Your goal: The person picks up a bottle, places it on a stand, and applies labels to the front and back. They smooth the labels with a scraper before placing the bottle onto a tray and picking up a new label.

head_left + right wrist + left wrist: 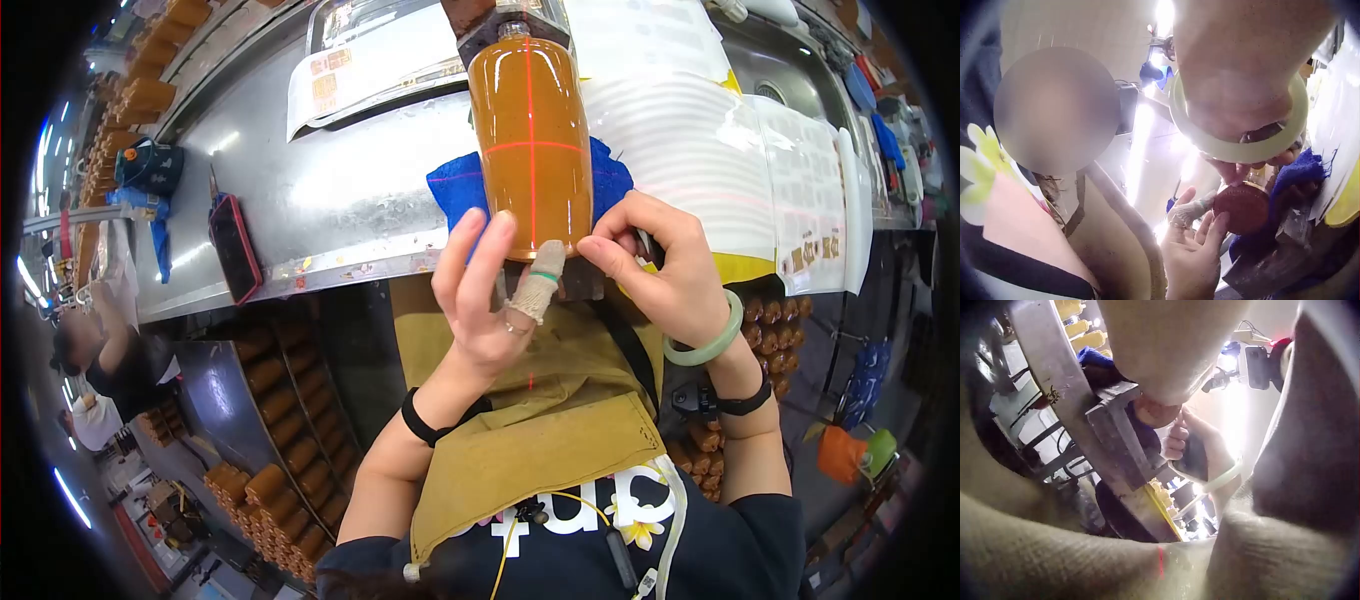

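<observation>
A glossy amber-brown bottle (530,150) lies on its side over a blue cloth (458,185), its base toward the person and a red light cross on it. My left hand (480,310) is at the base, fingers fairly straight, the wrapped index finger (537,285) touching the near edge. In the right wrist view the left thumb rests against the round base (1242,209). My right hand (665,255) is bent at the base's right corner, thumb and index tips close together there. A dark flat piece (1194,456), its kind unclear, sits within its curled fingers.
A metal block (515,30) stands at the bottle's neck. White sheets (680,150) lie to the right, a white tray (380,70) to the left. A phone (235,250) lies near the steel table's edge. Stacked bottles (290,430) fill shelving below left.
</observation>
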`<state>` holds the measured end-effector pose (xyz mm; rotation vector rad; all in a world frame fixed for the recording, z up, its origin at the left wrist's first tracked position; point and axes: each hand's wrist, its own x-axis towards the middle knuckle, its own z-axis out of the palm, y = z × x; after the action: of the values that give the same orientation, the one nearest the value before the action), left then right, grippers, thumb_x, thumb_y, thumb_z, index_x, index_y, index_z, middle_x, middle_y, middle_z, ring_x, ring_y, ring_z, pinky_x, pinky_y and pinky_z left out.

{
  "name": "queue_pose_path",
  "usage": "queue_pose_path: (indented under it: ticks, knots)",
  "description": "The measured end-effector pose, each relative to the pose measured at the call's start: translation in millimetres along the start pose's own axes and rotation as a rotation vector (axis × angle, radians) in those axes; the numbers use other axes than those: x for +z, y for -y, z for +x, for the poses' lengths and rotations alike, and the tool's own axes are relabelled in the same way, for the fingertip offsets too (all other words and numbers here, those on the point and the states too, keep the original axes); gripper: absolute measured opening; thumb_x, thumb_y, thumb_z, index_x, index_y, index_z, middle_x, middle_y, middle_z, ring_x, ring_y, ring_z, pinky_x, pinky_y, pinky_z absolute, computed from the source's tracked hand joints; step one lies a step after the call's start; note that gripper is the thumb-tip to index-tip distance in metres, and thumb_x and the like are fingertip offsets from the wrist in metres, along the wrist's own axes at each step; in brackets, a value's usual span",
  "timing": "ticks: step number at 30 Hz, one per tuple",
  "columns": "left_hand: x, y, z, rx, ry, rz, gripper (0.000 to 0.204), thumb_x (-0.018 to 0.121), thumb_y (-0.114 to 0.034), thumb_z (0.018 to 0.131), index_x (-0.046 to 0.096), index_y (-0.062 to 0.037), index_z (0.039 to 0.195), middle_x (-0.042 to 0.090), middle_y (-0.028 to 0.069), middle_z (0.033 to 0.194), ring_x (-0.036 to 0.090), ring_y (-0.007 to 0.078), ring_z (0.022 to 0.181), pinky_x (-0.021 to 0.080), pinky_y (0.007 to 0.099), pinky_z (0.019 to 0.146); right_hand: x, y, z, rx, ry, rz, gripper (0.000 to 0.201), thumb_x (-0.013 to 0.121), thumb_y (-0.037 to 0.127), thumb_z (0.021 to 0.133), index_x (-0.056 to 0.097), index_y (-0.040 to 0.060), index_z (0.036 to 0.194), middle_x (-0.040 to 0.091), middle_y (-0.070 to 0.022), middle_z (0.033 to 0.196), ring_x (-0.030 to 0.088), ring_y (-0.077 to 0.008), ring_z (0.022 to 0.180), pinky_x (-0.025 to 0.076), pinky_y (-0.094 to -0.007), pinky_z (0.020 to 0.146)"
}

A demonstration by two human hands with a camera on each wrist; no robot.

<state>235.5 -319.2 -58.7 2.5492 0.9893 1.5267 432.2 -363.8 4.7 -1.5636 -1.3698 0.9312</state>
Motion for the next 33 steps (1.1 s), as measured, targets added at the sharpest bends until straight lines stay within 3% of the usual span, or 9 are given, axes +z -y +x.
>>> queue_pose_path:
  ticks: [4,5,10,14,16,22,29,31,33]
  knots:
    - [5,7,13,-0.016,0.007,-0.167,0.018,0.080,0.007,0.084,0.072,0.0026,0.100,0.075,0.0128,0.113,0.068,0.0368,0.115,0.066,0.0369,0.081,0,-2,1,-0.023,-0.031,-0.019,0.012,0.079,0.010,0.090,0.071,0.0005,0.088,0.066,-0.0076,0.077,0.056,-0.0158,0.068,0.046,-0.0305,0.065]
    - [9,12,11,0.026,-0.070,-0.197,0.020,0.080,0.009,0.082,0.071,0.0050,0.100,0.075,0.0128,0.115,0.069,0.0376,0.115,0.066,0.0363,0.087,-2,-4,1,0.023,-0.056,-0.013,0.013,0.079,0.011,0.090,0.070,0.0009,0.091,0.064,-0.0061,0.077,0.055,-0.0143,0.069,0.046,-0.0298,0.065]
    - [14,7,-6,-0.343,-0.143,-0.442,0.033,0.079,0.013,0.082,0.069,0.0051,0.113,0.072,0.0199,0.120,0.072,0.0393,0.111,0.064,0.0394,0.093,7,-5,-2,0.157,-0.092,0.229,0.020,0.079,0.013,0.091,0.065,0.0028,0.102,0.059,-0.0012,0.080,0.053,-0.0100,0.073,0.046,-0.0280,0.068]
    - [11,9,-9,-0.255,-0.080,-0.478,0.046,0.073,0.017,0.087,0.062,0.0118,0.132,0.068,0.0241,0.130,0.067,0.0349,0.123,0.055,0.0456,0.108,23,-8,-3,0.162,-0.072,0.287,0.027,0.081,0.017,0.092,0.061,0.0038,0.103,0.060,0.0000,0.086,0.054,-0.0074,0.078,0.047,-0.0260,0.071]
    - [9,8,-5,-0.261,-0.069,-0.354,0.052,0.079,0.017,0.080,0.064,-0.0013,0.126,0.071,0.0214,0.120,0.071,0.0414,0.113,0.065,0.0427,0.092,21,-9,-2,0.157,-0.061,0.341,0.027,0.082,0.017,0.091,0.061,0.0040,0.103,0.061,-0.0002,0.087,0.055,-0.0075,0.077,0.047,-0.0261,0.070]
    - [10,7,-6,-0.255,-0.079,-0.333,0.060,0.079,0.016,0.080,0.060,-0.0117,0.129,0.072,0.0209,0.118,0.072,0.0418,0.110,0.065,0.0436,0.091,20,-7,-1,0.232,-0.039,0.341,0.025,0.081,0.014,0.090,0.062,0.0038,0.103,0.062,0.0003,0.089,0.057,-0.0064,0.080,0.048,-0.0262,0.072]
    - [13,9,-8,-0.225,-0.118,-0.355,0.055,0.079,0.016,0.080,0.064,-0.0103,0.125,0.071,0.0196,0.121,0.072,0.0416,0.109,0.064,0.0433,0.091,18,-9,-2,0.253,-0.014,0.364,0.022,0.078,0.015,0.094,0.064,0.0039,0.105,0.063,0.0004,0.092,0.057,-0.0070,0.085,0.048,-0.0250,0.076]
    - [10,13,-11,-0.076,-0.089,-0.212,0.045,0.074,0.017,0.084,0.065,0.0128,0.128,0.067,0.0219,0.132,0.068,0.0352,0.119,0.057,0.0430,0.103,15,-9,-1,0.265,0.000,0.428,0.020,0.077,0.016,0.095,0.064,0.0038,0.106,0.064,0.0004,0.095,0.058,-0.0072,0.087,0.049,-0.0249,0.079]
    - [8,6,-9,-0.083,-0.029,-0.154,0.039,0.077,0.011,0.084,0.071,0.0014,0.122,0.065,0.0197,0.133,0.066,0.0374,0.121,0.057,0.0436,0.101,11,-8,-1,0.277,0.012,0.491,0.019,0.076,0.016,0.096,0.064,0.0036,0.106,0.065,0.0003,0.097,0.058,-0.0073,0.090,0.049,-0.0249,0.082]
